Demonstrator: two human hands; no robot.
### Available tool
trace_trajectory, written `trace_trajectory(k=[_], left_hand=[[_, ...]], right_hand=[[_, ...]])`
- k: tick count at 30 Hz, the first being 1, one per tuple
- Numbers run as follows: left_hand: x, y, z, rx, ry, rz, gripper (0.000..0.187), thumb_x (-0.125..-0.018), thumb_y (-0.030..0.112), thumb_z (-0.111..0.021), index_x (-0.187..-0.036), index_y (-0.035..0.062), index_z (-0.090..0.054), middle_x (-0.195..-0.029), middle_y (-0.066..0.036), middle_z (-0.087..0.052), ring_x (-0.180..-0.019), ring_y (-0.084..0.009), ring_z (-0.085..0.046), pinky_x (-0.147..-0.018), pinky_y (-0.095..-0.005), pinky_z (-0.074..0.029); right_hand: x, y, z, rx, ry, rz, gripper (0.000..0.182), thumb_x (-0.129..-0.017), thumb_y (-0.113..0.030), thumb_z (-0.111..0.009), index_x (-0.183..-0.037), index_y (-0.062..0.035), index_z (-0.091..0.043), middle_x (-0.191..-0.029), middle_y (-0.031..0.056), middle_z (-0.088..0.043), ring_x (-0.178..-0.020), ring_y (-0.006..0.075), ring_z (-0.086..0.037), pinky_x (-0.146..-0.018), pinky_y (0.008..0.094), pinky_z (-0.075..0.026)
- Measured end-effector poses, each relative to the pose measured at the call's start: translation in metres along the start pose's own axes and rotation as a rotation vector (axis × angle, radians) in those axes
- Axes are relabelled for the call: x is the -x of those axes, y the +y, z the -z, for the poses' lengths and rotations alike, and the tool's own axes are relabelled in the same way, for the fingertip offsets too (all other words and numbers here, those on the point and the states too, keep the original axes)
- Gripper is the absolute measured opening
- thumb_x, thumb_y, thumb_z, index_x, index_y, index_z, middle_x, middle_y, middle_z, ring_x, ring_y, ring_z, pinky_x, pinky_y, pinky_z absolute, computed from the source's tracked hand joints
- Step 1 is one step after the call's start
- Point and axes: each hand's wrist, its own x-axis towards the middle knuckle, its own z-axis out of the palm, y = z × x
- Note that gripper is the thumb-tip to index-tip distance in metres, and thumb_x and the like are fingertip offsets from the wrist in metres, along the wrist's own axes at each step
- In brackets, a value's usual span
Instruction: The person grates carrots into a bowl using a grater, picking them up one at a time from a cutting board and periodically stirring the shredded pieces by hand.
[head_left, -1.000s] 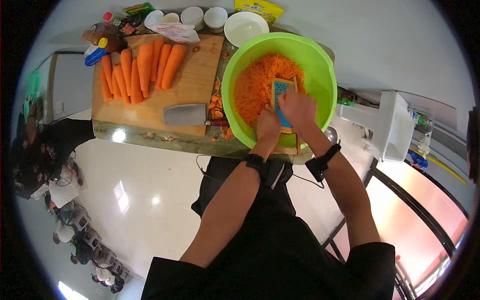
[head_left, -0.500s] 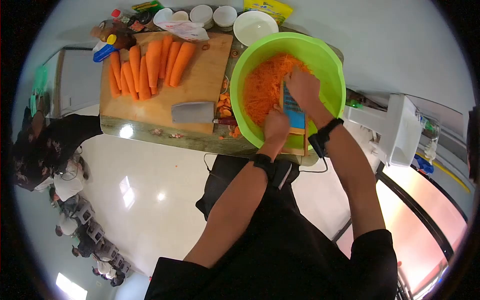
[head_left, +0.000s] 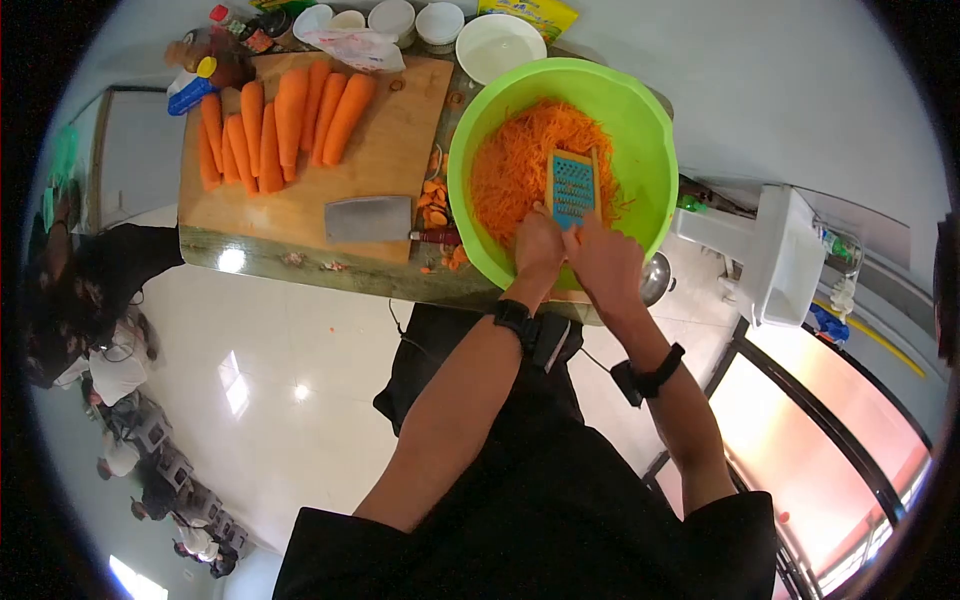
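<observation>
A grater (head_left: 573, 187) with a blue perforated plate and a wooden frame leans inside a large green basin (head_left: 655, 150). Its upper end rests over a heap of shredded carrot (head_left: 505, 165). My left hand (head_left: 540, 243) is closed around the left side of the grater's lower part. My right hand (head_left: 608, 262) is closed over the grater's near end, with a bit of orange carrot at its fingertips; the rest of that piece is hidden.
Several peeled carrots (head_left: 290, 115) lie on a wooden board (head_left: 290, 220) beside a cleaver (head_left: 368, 219). Carrot scraps (head_left: 434, 200) lie between board and basin. A white bowl (head_left: 500, 48), cups and bottles line the back. A person in dark clothing (head_left: 110, 280) stands at left.
My right hand has slid down the grater from its upper part to its near end, uncovering the blue plate. My left hand keeps its hold. The whole view has shifted slightly.
</observation>
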Motion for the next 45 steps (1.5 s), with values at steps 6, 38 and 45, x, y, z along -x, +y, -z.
trace_trajectory(k=[6, 38, 45], left_hand=[[-0.013, -0.022, -0.03, -0.166, 0.291, -0.207, 0.046, -0.102, 0.026, -0.043, -0.076, -0.0056, -0.062, -0.076, -0.028, -0.066, -0.066, -0.0409, -0.066, -0.055, -0.0488, -0.053], [-0.009, -0.015, -0.027, 0.089, 0.189, -0.07, 0.049, -0.103, 0.024, -0.041, -0.067, -0.003, -0.06, -0.057, -0.024, -0.06, -0.054, -0.0362, -0.063, -0.048, -0.0442, -0.053], [-0.01, -0.008, -0.025, 0.096, 0.261, 0.029, 0.055, -0.103, 0.025, -0.038, -0.06, -0.0006, -0.058, -0.061, -0.025, -0.062, -0.054, -0.0399, -0.063, -0.045, -0.0494, -0.049]], right_hand=[[-0.07, -0.005, -0.023, 0.003, 0.137, 0.128, 0.025, -0.09, -0.031, -0.055, -0.089, -0.0072, -0.062, -0.059, 0.0193, -0.062, -0.057, 0.0391, -0.064, -0.052, 0.0504, -0.051], [-0.009, 0.015, -0.012, 0.011, 0.004, 0.102, 0.028, -0.096, -0.037, -0.048, -0.09, -0.0093, -0.054, -0.062, 0.0188, -0.063, -0.059, 0.0394, -0.064, -0.053, 0.0518, -0.049], [-0.084, 0.012, -0.024, 0.077, 0.055, 0.12, 0.027, -0.094, -0.033, -0.05, -0.088, -0.0087, -0.059, -0.063, 0.0177, -0.064, -0.057, 0.0382, -0.064, -0.055, 0.0507, -0.051]])
